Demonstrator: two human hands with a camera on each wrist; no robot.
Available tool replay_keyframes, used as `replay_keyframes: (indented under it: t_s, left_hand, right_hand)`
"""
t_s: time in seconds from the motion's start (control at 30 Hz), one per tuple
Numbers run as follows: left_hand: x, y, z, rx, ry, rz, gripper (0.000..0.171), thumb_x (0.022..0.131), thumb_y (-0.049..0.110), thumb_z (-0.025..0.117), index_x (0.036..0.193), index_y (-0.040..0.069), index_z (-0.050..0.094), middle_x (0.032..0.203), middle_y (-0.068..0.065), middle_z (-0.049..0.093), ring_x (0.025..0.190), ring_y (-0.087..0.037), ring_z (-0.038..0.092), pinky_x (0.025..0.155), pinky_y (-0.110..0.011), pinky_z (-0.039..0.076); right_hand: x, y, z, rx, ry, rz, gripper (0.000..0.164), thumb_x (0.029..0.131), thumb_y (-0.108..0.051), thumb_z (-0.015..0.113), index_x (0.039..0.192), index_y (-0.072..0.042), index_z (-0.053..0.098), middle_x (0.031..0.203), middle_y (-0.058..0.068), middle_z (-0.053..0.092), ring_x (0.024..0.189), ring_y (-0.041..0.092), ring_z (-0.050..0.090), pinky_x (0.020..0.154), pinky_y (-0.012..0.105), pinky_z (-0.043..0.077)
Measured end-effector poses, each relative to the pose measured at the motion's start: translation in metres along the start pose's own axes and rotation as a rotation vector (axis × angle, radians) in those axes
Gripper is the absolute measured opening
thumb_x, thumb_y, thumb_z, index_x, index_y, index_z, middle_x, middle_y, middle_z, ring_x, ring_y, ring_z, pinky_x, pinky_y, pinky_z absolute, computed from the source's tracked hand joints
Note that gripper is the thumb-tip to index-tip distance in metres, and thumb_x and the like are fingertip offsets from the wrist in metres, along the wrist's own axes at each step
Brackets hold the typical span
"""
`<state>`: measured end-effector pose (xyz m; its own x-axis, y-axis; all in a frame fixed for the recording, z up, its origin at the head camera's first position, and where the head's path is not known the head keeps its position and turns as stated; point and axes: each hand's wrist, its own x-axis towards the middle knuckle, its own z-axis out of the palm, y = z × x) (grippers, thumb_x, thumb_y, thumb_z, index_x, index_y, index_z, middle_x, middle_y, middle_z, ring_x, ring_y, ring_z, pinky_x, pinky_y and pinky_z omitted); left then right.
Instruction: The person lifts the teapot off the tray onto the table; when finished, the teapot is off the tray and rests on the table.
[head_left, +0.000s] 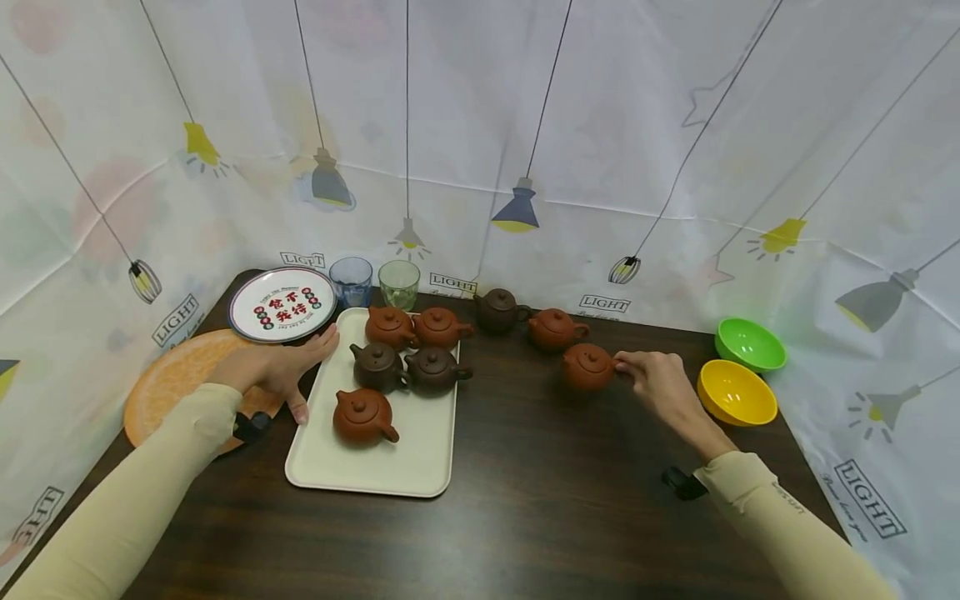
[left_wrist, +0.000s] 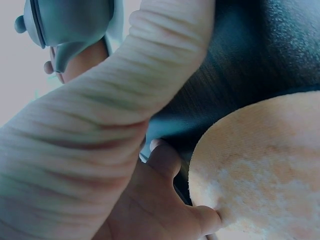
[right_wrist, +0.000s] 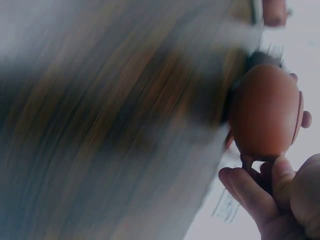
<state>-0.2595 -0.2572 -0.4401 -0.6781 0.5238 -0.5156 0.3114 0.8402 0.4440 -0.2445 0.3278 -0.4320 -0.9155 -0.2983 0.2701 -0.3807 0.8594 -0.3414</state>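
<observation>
Pinching a reddish-brown teapot by its handle, my right hand holds it over the dark table. My left hand spreads its fingers at the left edge of the cream tray, where five other pots stand.

The head view looks from above the 6 o'clock side, forward and down toward 12, wide enough to span the surface and the backdrop behind it. The left wrist view sits very close, its middle crossed by a sleeve; it is rolled so that up points to 9 o'clock, the left grip at 6. It shares the orange mat, at 4, with the head view. The right wrist view, also close and rolled with up toward 3, shares the right grip, at 4, and the teapot, at 3.
</observation>
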Motion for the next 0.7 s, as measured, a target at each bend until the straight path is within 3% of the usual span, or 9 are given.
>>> replay_keyframes:
  t_s: [0.1,0.17,0.33,0.4,0.7]
  left_hand:
    - [0.000,0.000,0.001,0.000,0.002,-0.004,0.148,0.073,0.042,0.095,0.170,-0.003,-0.008,0.175,-0.030,-0.022,0.164,-0.055,0.004,0.126,-0.068,0.027]
    - [0.000,0.000,0.001,0.000,0.002,-0.006,0.148,0.073,0.042,0.095,0.170,-0.002,-0.008,0.175,-0.030,-0.022,0.164,-0.055,0.003,0.127,-0.068,0.027]
    - [0.000,0.003,0.000,0.004,0.000,-0.011,0.147,0.073,0.042,0.095,0.170,-0.002,-0.007,0.175,-0.030,-0.021,0.163,-0.055,0.005,0.126,-0.068,0.027]
    - [0.000,0.003,0.000,0.007,0.000,-0.011,0.147,0.073,0.043,0.095,0.170,-0.002,-0.007,0.175,-0.030,-0.021,0.163,-0.055,0.006,0.126,-0.068,0.028]
    - [0.000,0.001,0.000,0.010,0.003,-0.004,0.149,0.072,0.043,0.095,0.169,-0.004,-0.007,0.175,-0.032,-0.021,0.163,-0.056,0.004,0.126,-0.068,0.027]
  right_hand:
    - [0.002,0.024,0.000,-0.018,-0.004,0.067,0.024,0.101,0.006,0.065,0.121,0.008,0.077,0.111,0.029,0.079,0.075,0.027,0.069,0.054,0.023,0.045]
    - [0.003,0.037,0.001,-0.035,-0.003,0.100,0.026,0.100,0.006,0.065,0.123,0.009,0.076,0.114,0.030,0.078,0.077,0.029,0.068,0.057,0.026,0.046]
    - [0.005,0.058,0.006,-0.051,-0.016,0.164,0.030,0.100,0.006,0.063,0.127,0.008,0.074,0.119,0.029,0.077,0.093,0.034,0.072,0.079,0.049,0.061]
    - [0.007,0.063,0.008,-0.046,-0.028,0.193,0.030,0.101,0.006,0.063,0.128,0.009,0.074,0.119,0.030,0.077,0.094,0.035,0.072,0.086,0.057,0.062]
    - [0.023,0.069,0.013,-0.036,-0.043,0.289,0.029,0.103,0.001,0.064,0.129,0.009,0.073,0.121,0.031,0.076,0.108,0.045,0.075,0.098,0.062,0.057]
